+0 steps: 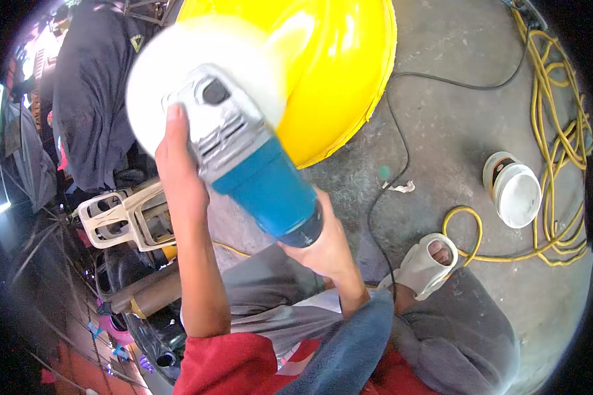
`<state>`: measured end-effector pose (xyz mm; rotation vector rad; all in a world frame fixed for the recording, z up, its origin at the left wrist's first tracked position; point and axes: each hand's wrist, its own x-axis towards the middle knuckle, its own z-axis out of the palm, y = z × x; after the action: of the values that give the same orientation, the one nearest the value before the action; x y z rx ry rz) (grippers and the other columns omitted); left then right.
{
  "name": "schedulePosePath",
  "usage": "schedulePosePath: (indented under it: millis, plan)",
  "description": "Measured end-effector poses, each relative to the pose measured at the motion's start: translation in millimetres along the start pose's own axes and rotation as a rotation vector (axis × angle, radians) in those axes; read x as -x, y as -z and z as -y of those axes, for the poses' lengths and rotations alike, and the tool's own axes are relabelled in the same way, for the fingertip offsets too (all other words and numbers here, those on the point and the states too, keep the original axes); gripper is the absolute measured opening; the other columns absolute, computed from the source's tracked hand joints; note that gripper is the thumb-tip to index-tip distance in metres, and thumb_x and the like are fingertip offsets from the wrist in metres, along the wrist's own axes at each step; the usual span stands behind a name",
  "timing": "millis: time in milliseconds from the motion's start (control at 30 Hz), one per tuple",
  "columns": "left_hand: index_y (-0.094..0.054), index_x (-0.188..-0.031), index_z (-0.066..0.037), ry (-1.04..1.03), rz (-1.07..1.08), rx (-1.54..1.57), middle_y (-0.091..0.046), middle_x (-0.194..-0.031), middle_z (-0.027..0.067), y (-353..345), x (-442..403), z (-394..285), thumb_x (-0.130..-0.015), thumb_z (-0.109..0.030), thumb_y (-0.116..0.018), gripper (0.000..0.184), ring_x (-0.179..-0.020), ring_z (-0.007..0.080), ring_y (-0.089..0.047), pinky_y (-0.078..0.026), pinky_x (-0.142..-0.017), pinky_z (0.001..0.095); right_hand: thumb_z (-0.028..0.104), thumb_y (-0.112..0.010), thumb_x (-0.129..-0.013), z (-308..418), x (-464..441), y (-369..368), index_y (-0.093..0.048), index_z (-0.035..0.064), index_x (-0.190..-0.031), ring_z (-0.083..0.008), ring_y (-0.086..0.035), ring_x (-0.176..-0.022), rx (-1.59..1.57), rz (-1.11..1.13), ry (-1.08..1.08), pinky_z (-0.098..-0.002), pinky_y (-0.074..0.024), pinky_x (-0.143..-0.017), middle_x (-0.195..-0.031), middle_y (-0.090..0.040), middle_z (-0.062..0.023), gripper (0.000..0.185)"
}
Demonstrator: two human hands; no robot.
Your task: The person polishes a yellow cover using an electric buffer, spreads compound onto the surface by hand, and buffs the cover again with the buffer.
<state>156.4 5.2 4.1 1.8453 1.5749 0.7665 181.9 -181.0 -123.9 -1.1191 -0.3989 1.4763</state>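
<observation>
A blue-and-silver polisher (263,187) fills the middle of the view, with a round white polishing pad (151,79) under its head. The pad's edge is blurred and overlaps a glossy yellow curved panel (339,72). My left hand (178,164) grips the silver head from the side, its thumb laid along the metal and its other fingers mostly hidden. Around the dark rear end of the body, my right hand (329,247) is closed. Whether the pad presses on the panel cannot be told from this angle.
A black cable (408,145) runs over the concrete floor (454,125) near my foot. Coiled yellow hose (547,131) lies at right, beside a white bucket (517,194). On the left are a beige plastic frame (132,220), a brown tube (151,289) and dark draped cloth (95,99).
</observation>
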Motion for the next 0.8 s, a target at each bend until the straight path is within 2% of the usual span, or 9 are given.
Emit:
schedulePosePath:
  millis: [67, 167, 300, 433, 500, 533, 600, 733, 800]
  plan:
    - [-0.056, -0.118, 0.015, -0.079, 0.022, -0.11, -0.064, -0.115, 0.0209, -19, -14, -16, -0.098, -0.039, -0.047, 0.058, -0.107, 0.0229, -0.056, -0.037, -0.099, 0.0327, 0.013, -0.084, -0.062, 16, -8, 11, -0.038, 0.0049, -0.134, -0.0268, -0.061, -0.107, 0.011, -0.094, 0.131, -0.0377, -0.0463, -0.093, -0.114, -0.062, -0.0156, 0.086]
    - [-0.06, -0.099, 0.013, -0.011, 0.104, -0.16, -0.063, -0.089, 0.0114, -42, -25, -40, -0.097, -0.043, -0.049, 0.057, -0.086, 0.0153, -0.052, -0.041, -0.085, 0.0295, 0.012, -0.084, -0.062, 21, -19, 19, -0.038, 0.0047, -0.133, -0.0248, -0.061, -0.103, -0.089, -0.101, 0.086, -0.0367, -0.0463, -0.092, -0.112, -0.061, -0.0139, 0.085]
    - [-0.059, -0.092, 0.011, -0.086, 0.07, -0.239, -0.058, -0.083, 0.0058, -34, -11, -28, -0.097, -0.044, -0.049, 0.056, -0.08, 0.0121, -0.047, -0.041, -0.078, 0.0278, 0.01, -0.084, -0.061, 4, -14, 12, -0.039, 0.0042, -0.133, -0.0233, -0.058, -0.107, -0.143, -0.079, 0.126, -0.0369, -0.0445, -0.094, -0.117, -0.059, -0.0142, 0.085]
    - [-0.061, -0.094, 0.01, -0.008, -0.002, -0.277, -0.06, -0.085, 0.0051, -5, 16, -18, -0.099, -0.04, -0.047, 0.052, -0.082, 0.0113, -0.047, -0.041, -0.078, 0.0271, 0.011, -0.084, -0.062, -24, -7, -14, -0.039, 0.0037, -0.133, -0.024, -0.057, -0.109, -0.118, -0.032, 0.053, -0.0376, -0.0439, -0.095, -0.118, -0.058, -0.0144, 0.084]
    - [-0.062, -0.095, 0.01, 0.005, -0.008, -0.328, -0.06, -0.085, 0.0048, -5, 22, -21, -0.099, -0.038, -0.047, 0.05, -0.082, 0.011, -0.047, -0.041, -0.077, 0.0268, 0.015, -0.083, -0.063, -32, -8, -23, -0.034, 0.0055, -0.138, -0.0335, -0.059, -0.114, -0.218, 0.014, 0.119, -0.0408, -0.0446, -0.097, -0.12, -0.06, -0.0213, 0.091]
    - [-0.062, -0.095, 0.01, -0.05, 0.01, -0.352, -0.06, -0.086, 0.0045, -8, 24, -24, -0.099, -0.035, -0.047, 0.047, -0.081, 0.0105, -0.047, -0.041, -0.076, 0.0261, 0.015, -0.083, -0.063, -35, -9, -27, -0.034, 0.0055, -0.138, -0.0335, -0.059, -0.114, -0.22, 0.014, 0.115, -0.0408, -0.0446, -0.097, -0.12, -0.06, -0.0213, 0.091]
    - [-0.063, -0.094, 0.008, -0.144, 0.007, -0.36, -0.057, -0.079, 0.0002, -20, 26, -32, -0.098, -0.03, -0.052, 0.04, -0.074, 0.0076, -0.044, -0.039, -0.066, 0.0242, 0.013, -0.085, -0.062, -34, -15, -30, -0.036, 0.0024, -0.134, -0.0246, -0.056, -0.11, -0.284, 0.006, 0.126, -0.038, -0.0431, -0.096, -0.118, -0.057, -0.0142, 0.088]
    - [-0.063, -0.088, 0.006, -0.212, 0.104, -0.458, -0.047, -0.064, -0.005, -39, 13, -47, -0.096, -0.031, -0.057, 0.038, -0.063, 0.0048, -0.037, -0.029, -0.054, 0.0239, 0.012, -0.085, -0.061, -30, -35, -28, -0.035, 0.003, -0.135, -0.0243, -0.056, -0.11, -0.279, -0.031, 0.143, -0.0379, -0.0426, -0.097, -0.119, -0.056, -0.0137, 0.09]
    - [-0.063, -0.087, 0.006, -0.224, 0.114, -0.499, -0.047, -0.065, -0.0045, -49, 12, -56, -0.095, -0.031, -0.057, 0.038, -0.063, 0.005, -0.038, -0.03, -0.054, 0.0239, 0.012, -0.084, -0.06, -32, -41, -27, -0.035, 0.0029, -0.135, -0.0241, -0.055, -0.111, -0.349, -0.042, 0.215, -0.038, -0.0425, -0.097, -0.12, -0.055, -0.0136, 0.09]
